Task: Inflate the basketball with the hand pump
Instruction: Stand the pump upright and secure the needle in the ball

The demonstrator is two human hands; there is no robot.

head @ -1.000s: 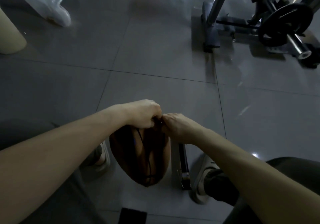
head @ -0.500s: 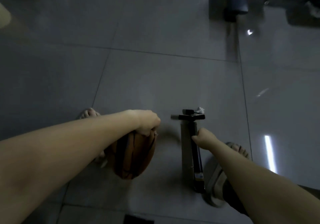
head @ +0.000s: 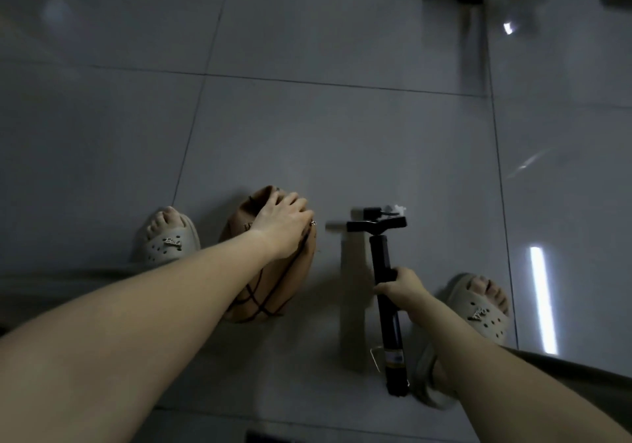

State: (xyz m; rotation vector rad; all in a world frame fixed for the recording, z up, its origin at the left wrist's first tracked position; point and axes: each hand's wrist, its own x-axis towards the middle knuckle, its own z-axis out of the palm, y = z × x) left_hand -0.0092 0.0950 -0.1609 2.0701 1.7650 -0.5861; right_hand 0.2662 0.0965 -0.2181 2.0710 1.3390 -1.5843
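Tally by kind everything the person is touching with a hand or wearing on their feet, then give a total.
Basketball: 1
Hand pump: 1
Sandals: 2, the left sandal and the right sandal
Total: 4
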